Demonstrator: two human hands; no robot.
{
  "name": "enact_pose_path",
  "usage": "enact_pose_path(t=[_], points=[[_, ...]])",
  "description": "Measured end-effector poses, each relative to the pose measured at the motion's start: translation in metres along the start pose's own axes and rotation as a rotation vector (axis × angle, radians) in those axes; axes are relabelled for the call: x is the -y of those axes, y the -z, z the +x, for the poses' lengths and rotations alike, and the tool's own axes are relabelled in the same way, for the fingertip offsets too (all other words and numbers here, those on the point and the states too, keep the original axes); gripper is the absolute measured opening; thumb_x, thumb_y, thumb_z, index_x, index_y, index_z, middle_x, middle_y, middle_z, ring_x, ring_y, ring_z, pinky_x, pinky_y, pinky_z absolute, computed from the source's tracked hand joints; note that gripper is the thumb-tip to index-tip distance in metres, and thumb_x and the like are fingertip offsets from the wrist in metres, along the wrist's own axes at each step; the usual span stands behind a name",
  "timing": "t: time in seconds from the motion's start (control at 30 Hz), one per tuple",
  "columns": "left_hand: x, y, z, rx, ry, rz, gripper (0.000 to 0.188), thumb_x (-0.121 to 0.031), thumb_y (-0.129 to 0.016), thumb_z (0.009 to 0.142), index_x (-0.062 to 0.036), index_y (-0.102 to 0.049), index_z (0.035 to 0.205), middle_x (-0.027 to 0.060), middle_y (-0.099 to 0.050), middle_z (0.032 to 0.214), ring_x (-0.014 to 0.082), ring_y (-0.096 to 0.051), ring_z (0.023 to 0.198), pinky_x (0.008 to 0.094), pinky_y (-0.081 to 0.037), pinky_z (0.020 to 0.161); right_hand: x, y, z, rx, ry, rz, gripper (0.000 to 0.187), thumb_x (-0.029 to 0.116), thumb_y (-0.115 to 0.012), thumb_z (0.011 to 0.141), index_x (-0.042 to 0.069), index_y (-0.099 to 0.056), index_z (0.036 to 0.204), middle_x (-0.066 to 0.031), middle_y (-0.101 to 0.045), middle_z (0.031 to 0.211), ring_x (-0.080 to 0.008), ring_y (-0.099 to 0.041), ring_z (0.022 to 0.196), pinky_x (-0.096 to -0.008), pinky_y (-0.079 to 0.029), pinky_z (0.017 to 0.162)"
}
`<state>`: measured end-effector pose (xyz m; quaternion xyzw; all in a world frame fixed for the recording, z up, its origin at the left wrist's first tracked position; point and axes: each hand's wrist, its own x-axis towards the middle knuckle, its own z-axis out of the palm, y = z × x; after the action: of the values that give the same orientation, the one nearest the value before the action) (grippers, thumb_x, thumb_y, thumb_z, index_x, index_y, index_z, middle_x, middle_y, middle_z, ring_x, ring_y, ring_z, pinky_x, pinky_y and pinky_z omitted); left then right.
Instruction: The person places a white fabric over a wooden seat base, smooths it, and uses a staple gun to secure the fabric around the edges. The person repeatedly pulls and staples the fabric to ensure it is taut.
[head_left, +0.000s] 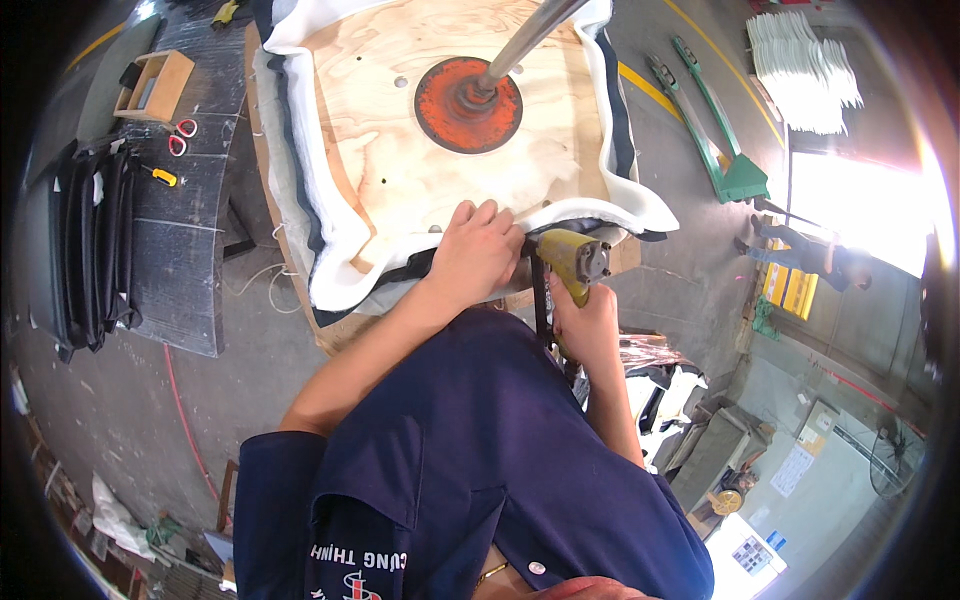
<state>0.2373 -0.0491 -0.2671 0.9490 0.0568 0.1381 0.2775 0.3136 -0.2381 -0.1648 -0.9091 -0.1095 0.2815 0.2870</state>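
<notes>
Well left of the wooden panel [365,120] lie black covers [80,240], a yellow screwdriver [164,178] and red-handled scissors [181,137]. White padding [645,208] rims the panel; an orange disc [437,110] sits on its face. At the panel's near edge, the left hand [478,250] has its fingers bunched; whether they pinch the fabric, I cannot tell. Farther right along that edge, the right hand [590,325] wraps a yellow staple gun [570,257].

there is one stapler [572,258] and one plywood panel [450,178].
</notes>
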Motion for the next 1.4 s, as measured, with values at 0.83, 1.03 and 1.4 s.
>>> enact_pose_path(t=[0.83, 1.03, 1.4], points=[[0.006, 0.001, -0.005, -0.029, 0.01, -0.022, 0.014, -0.021, -0.082, 0.093, -0.0111, -0.076, 0.1, 0.0047, -0.066, 0.101, 0.0265, -0.064, 0.108, 0.0432, -0.048, 0.097, 0.007, -0.016, 0.0, -0.024, 0.013, -0.069, 0.043, 0.032, -0.078, 0.104, -0.011, -0.079, 0.1, -0.0331, -0.077, 0.086, -0.0503, -0.08, 0.089, -0.0531, -0.06, 0.083], [0.017, 0.014, -0.01, 0.014, -0.045, -0.058, 0.014, -0.023, -0.082, 0.094, -0.0122, -0.077, 0.1, 0.0039, -0.067, 0.101, 0.025, -0.064, 0.108, 0.0422, -0.048, 0.097, 0.006, -0.016, -0.012, 0.004, -0.041, 0.017, 0.043, 0.032, -0.078, 0.105, -0.011, -0.079, 0.102, -0.0317, -0.077, 0.085, -0.0481, -0.081, 0.09, -0.0521, -0.06, 0.083], [0.013, 0.008, -0.015, 0.029, -0.017, -0.016, 0.013, -0.021, -0.082, 0.093, -0.0136, -0.077, 0.103, 0.0031, -0.067, 0.104, 0.0245, -0.064, 0.109, 0.0423, -0.047, 0.098, 0.015, -0.026, -0.011, -0.037, -0.045, -0.07, 0.044, 0.031, -0.079, 0.105, -0.013, -0.079, 0.104, -0.0344, -0.078, 0.092, -0.053, -0.078, 0.091, -0.0535, -0.06, 0.084]])
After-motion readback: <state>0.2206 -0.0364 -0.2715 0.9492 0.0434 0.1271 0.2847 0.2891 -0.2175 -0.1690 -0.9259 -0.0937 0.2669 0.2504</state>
